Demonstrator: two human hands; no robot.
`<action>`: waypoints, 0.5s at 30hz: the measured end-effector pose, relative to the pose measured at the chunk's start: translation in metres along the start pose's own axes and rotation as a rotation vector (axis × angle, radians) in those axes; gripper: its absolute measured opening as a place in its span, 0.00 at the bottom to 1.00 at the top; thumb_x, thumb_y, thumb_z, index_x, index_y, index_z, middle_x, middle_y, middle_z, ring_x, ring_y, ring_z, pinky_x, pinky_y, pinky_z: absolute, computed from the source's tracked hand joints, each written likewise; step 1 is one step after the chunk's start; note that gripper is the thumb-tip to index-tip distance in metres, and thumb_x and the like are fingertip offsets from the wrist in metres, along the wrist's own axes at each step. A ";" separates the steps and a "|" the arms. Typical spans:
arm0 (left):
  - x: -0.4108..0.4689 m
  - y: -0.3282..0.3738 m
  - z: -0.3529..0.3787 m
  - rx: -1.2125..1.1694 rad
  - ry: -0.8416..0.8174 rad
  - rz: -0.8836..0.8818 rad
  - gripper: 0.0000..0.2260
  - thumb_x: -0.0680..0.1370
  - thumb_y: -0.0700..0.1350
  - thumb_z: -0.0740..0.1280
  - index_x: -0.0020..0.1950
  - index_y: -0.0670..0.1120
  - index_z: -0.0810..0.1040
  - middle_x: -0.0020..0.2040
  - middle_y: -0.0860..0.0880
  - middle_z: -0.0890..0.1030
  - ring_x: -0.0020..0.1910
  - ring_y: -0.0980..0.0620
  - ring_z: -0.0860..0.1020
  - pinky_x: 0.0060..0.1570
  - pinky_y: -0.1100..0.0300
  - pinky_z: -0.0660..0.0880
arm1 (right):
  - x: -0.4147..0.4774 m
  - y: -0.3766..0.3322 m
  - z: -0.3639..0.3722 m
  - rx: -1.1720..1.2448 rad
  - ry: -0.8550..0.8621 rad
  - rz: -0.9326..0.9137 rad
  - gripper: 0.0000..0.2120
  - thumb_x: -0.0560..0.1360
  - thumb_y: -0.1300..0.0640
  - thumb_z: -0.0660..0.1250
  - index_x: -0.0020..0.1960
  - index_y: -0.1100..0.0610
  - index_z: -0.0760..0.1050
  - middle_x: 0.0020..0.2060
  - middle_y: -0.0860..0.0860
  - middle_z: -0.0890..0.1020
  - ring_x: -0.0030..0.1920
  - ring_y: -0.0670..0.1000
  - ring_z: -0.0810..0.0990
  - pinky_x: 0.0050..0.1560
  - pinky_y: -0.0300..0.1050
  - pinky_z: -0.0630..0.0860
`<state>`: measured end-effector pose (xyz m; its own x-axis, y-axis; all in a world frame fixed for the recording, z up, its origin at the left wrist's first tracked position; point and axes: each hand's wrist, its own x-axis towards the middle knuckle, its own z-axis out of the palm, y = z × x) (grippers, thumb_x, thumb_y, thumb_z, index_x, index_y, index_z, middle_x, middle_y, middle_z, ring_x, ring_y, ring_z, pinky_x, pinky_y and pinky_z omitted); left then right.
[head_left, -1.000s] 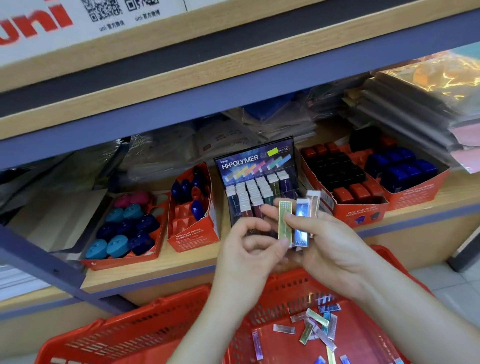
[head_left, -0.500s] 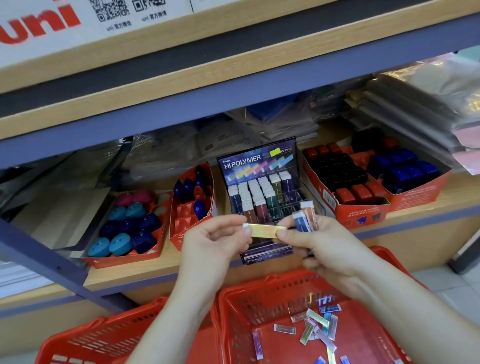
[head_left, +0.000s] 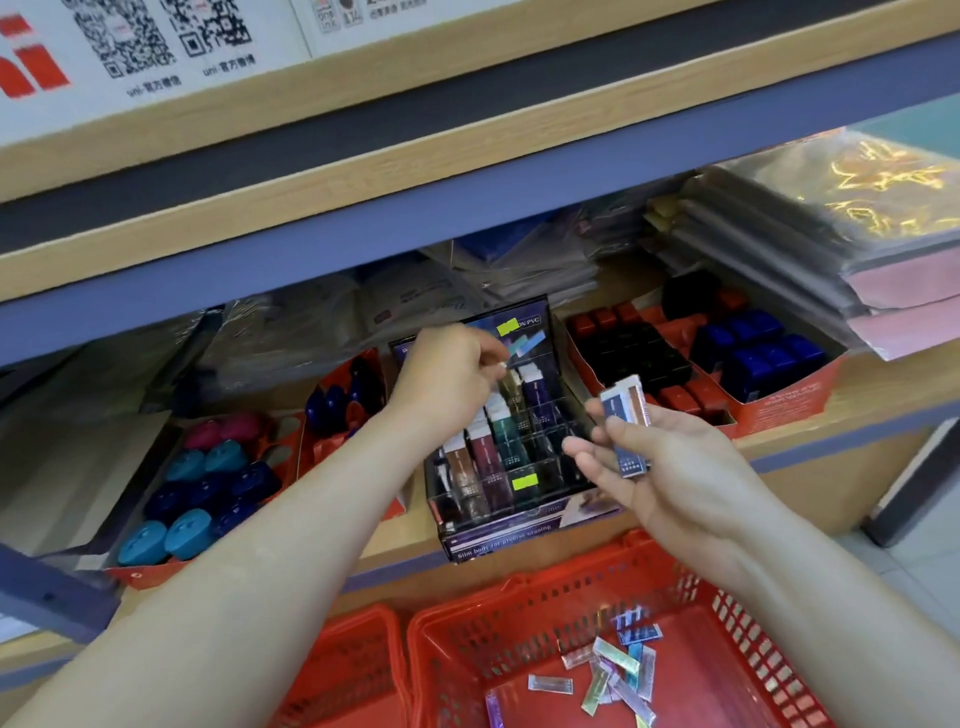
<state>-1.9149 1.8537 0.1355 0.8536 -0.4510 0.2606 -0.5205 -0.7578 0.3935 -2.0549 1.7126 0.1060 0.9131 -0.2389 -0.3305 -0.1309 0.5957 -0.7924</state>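
Hands at a shelf (head_left: 883, 382) display box (head_left: 519, 519). Left hand (head_left: 447, 374) fingers curl, pinching a blurred gold eraser (head_left: 508, 387) over the box's back row. Right hand (head_left: 670, 478), just beside the box, grips two erasers (head_left: 626, 421).

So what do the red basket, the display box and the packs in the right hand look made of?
Red basket: moulded plastic, slotted walls, slight gloss. Display box: printed card base, clear glossy dividers, probably plastic. Packs in the right hand: glossy printed sleeves, card or plastic, unclear.
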 end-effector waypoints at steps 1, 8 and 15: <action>0.003 0.000 0.002 0.030 -0.018 0.019 0.09 0.77 0.42 0.70 0.56 0.46 0.84 0.53 0.49 0.84 0.49 0.54 0.80 0.50 0.66 0.70 | 0.000 -0.001 -0.001 0.006 -0.004 -0.004 0.09 0.82 0.66 0.59 0.58 0.65 0.76 0.49 0.57 0.79 0.49 0.55 0.86 0.48 0.44 0.81; 0.018 0.002 0.018 0.259 -0.151 0.145 0.07 0.77 0.42 0.70 0.53 0.47 0.84 0.51 0.47 0.84 0.51 0.47 0.80 0.51 0.54 0.76 | -0.001 -0.003 -0.006 -0.049 -0.038 0.000 0.09 0.81 0.63 0.62 0.59 0.62 0.77 0.54 0.55 0.81 0.48 0.55 0.86 0.44 0.46 0.82; 0.032 0.014 0.021 0.426 -0.199 0.120 0.04 0.73 0.40 0.71 0.47 0.47 0.83 0.46 0.46 0.83 0.48 0.45 0.80 0.47 0.54 0.77 | -0.004 -0.005 -0.004 -0.046 -0.033 0.022 0.04 0.76 0.63 0.69 0.51 0.59 0.78 0.36 0.53 0.82 0.42 0.54 0.86 0.34 0.40 0.80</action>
<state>-1.8942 1.8189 0.1304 0.7969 -0.5972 0.0916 -0.5966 -0.8017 -0.0361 -2.0590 1.7078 0.1090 0.9220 -0.2005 -0.3312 -0.1677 0.5642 -0.8084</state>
